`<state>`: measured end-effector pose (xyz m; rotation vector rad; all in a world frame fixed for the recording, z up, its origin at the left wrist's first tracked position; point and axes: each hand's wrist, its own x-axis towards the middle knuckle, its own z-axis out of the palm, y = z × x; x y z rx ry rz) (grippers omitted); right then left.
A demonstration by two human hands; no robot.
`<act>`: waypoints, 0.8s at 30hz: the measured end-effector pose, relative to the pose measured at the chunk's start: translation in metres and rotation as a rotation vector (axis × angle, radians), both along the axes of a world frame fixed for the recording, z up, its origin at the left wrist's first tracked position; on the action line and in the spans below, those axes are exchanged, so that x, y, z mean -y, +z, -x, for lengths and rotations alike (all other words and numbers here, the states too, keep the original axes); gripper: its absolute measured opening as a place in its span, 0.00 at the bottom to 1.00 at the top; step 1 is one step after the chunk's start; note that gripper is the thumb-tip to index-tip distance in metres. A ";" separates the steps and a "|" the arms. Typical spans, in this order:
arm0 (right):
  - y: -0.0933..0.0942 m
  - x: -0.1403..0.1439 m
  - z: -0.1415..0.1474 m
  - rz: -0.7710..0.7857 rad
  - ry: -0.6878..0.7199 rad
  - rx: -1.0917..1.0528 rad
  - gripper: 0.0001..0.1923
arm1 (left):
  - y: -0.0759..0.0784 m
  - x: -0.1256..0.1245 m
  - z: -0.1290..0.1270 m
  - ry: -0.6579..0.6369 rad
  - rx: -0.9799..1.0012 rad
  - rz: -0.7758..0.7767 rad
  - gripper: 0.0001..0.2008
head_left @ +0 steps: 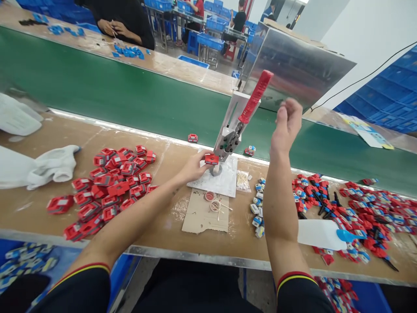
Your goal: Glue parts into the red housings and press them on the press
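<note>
Head camera looks down on a wooden workbench (39, 208) beside a green conveyor belt (97, 87). At the middle stands a small hand press (230, 141) with a red lever handle (256, 96) tilted up to the right, set on a white base sheet (228, 180). The left hand (193, 167) reaches in from the left and pinches a red plastic part (211, 159) between fingers and thumb, holding it right at the foot of the press. The right hand (286, 124) is raised in the air just right of the lever handle, apart from it, fingers loosely curled and holding nothing visible.

Left of the press lies a heap of red parts (109, 187), and farther left a white cloth (48, 167). In front of the press a piece of cardboard (202, 215) carries a small round dish (210, 196) and cotton swabs (220, 208). Just right of the right forearm sits a cluster of small white-and-blue pieces (257, 204), then a wide spread of red, blue and black parts (358, 208) and a white bottle (321, 234) lying on its side. Two stray parts rest on the belt. Across the belt, another person's hands (112, 28) work near blue pieces (128, 51).
</note>
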<state>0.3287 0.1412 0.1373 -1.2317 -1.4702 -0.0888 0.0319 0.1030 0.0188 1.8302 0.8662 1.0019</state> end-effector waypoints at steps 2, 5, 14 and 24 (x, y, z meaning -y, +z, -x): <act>0.024 0.009 0.038 -0.113 0.232 0.022 0.29 | -0.001 -0.002 -0.009 -0.021 -0.029 -0.027 0.17; 0.045 0.033 0.092 -0.043 0.396 0.008 0.30 | -0.005 -0.003 -0.020 -0.045 -0.059 -0.056 0.17; 0.003 0.154 0.094 0.157 0.641 0.218 0.14 | -0.019 0.003 -0.028 -0.063 -0.031 -0.096 0.21; -0.028 0.176 0.142 0.732 0.772 -0.887 0.28 | -0.022 0.009 -0.033 -0.004 -0.022 -0.139 0.20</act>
